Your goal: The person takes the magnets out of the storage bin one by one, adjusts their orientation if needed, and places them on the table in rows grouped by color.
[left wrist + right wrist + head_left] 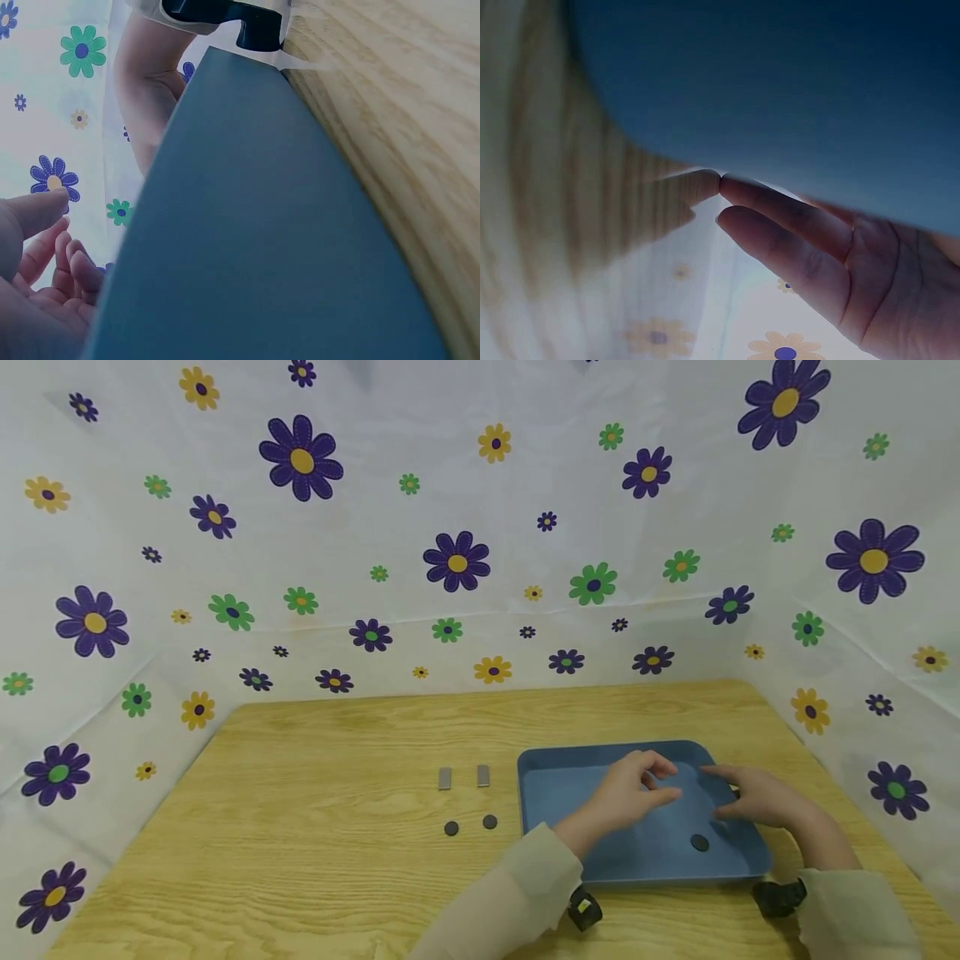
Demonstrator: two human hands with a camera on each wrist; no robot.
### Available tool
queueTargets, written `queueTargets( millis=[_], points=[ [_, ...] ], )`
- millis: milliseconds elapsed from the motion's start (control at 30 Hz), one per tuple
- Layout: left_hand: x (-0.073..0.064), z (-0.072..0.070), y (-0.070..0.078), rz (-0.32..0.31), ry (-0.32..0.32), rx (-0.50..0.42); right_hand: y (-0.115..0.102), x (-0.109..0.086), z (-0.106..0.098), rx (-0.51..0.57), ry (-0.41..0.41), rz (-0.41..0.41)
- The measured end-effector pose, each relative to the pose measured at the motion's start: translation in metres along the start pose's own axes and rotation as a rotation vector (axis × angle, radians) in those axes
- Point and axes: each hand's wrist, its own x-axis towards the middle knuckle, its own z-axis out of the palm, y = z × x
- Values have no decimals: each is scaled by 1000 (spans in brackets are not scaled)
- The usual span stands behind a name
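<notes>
My left hand is over the blue tray, its fingers loosely bent and the thumb apart from them. In the left wrist view nothing shows between its thumb and fingers. Around the tray's right rim, my right hand has its thumb and fingers spread, with a small dark spot partly hidden among them. From the right wrist view, its extended fingers hold nothing visible. A dark round disc lies in the front right of the tray, below the hands.
Left of the tray, two grey rectangular pieces lie side by side on the wooden table. Two dark discs rest in front of them. A flower-printed white sheet encloses the back and sides.
</notes>
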Motion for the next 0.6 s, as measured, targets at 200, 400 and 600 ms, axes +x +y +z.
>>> queueTargets(
  millis=[200,400,600],
  points=[
    [5,8,-1,-22,-13,-13,-2,-1,-1,5,-11,-9],
    [9,15,-5,-12,-53,57,-2,-1,-2,-6,-7,-37],
    [9,23,-8,20,-119,174,-2,0,-2,-7,-12,-51]
  ],
)
